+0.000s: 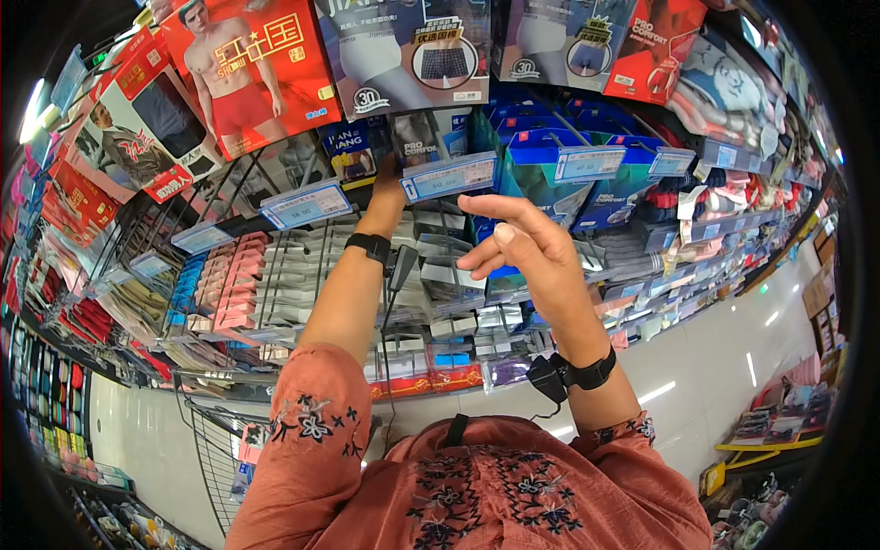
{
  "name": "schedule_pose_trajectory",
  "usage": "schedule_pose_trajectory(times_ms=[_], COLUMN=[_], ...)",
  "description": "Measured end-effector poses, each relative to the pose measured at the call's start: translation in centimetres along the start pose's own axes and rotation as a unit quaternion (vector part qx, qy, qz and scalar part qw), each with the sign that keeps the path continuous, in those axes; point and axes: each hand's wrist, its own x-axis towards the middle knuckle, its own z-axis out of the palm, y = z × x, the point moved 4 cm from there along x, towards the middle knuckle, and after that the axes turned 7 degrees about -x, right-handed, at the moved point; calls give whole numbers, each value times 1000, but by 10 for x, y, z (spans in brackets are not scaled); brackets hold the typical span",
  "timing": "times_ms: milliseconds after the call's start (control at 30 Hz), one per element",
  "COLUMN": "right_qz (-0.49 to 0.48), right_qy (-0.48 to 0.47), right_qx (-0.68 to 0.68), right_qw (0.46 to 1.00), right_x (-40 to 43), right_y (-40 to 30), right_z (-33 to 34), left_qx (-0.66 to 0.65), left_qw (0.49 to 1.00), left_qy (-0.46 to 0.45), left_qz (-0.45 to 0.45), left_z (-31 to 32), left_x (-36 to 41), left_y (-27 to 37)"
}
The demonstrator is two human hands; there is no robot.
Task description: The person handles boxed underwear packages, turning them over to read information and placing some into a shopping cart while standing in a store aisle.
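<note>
My left hand (389,184) reaches in among hanging underwear packs, beside a price tag (450,180) that bears writing. Its fingers are in shadow between a blue pack (349,152) and a grey pack (414,139), so their grip is hidden. My right hand (533,251) hovers in front of the rack, fingers bent and apart, with nothing in it. Just behind it hang blue and green boxed packs (543,175). Both wrists wear black straps with small devices. Large underwear boxes (405,58) hang above my left hand.
Rows of white boxes (309,275) and pink boxes (237,275) fill the lower rack. Folded textiles (722,89) lie at right. A wire shopping cart (213,454) stands at lower left on the pale floor (674,392). A display with yellow edging (770,447) stands at lower right.
</note>
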Motion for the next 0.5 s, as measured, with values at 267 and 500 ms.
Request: schedule_pose_trajectory(times_ms=[267,500], right_qz=[46,70], right_qy=[-17,-65], right_qx=[-3,9], right_qw=[999,995], right_x=[-11,-12], right_y=[9,22], right_z=[1,24], left_qx=[104,365], left_qw=[994,925], left_qy=[-12,-71], left_qz=[-38,72], left_z=[-3,-60], left_x=[30,36], left_y=[-24,-25])
